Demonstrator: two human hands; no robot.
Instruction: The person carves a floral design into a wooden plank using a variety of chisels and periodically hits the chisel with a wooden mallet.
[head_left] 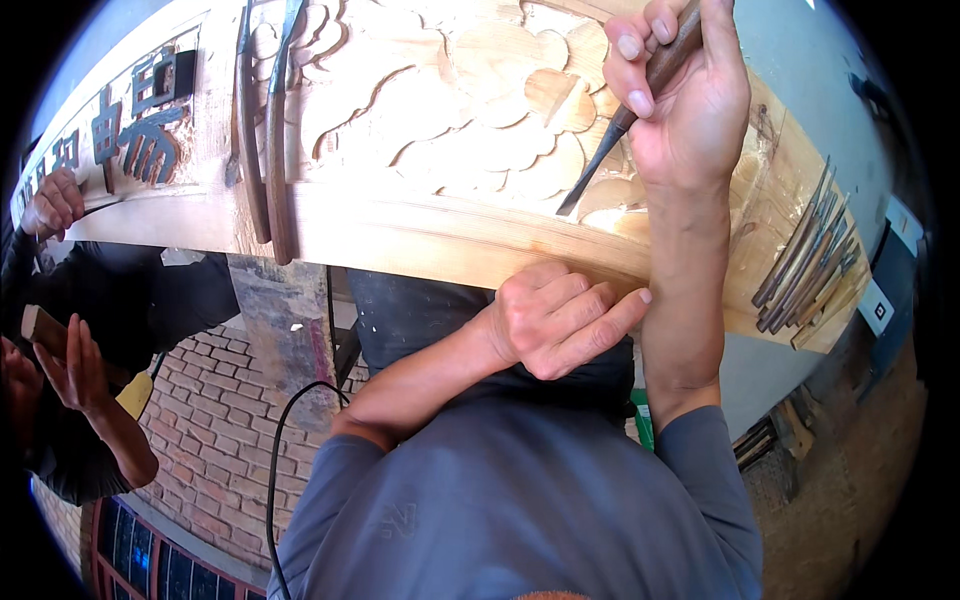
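Note:
My right hand [690, 120] grips a wooden-handled chisel [660, 65], its blade tip on the carved relief of the pale wooden board [470, 225] at upper centre. The relief has overlapping rounded, scalloped shapes. My left hand [555, 325] rests at the board's front edge, just left of my right forearm, its fingers bent and a little apart, with no tool visible in it. Two long wooden-handled chisels [275, 170] lie across the board left of the relief. A bundle of several carving tools [810, 250] lies on the board's right end.
At the left, a co-worker's hand [55, 205] is by dark carved characters [145, 130]; lower, another person's hand [75, 365] holds a wooden block [45, 330]. A stained support [280, 340] stands under the board, a black cable [280, 450] beside it. More tools [770, 435] are at lower right.

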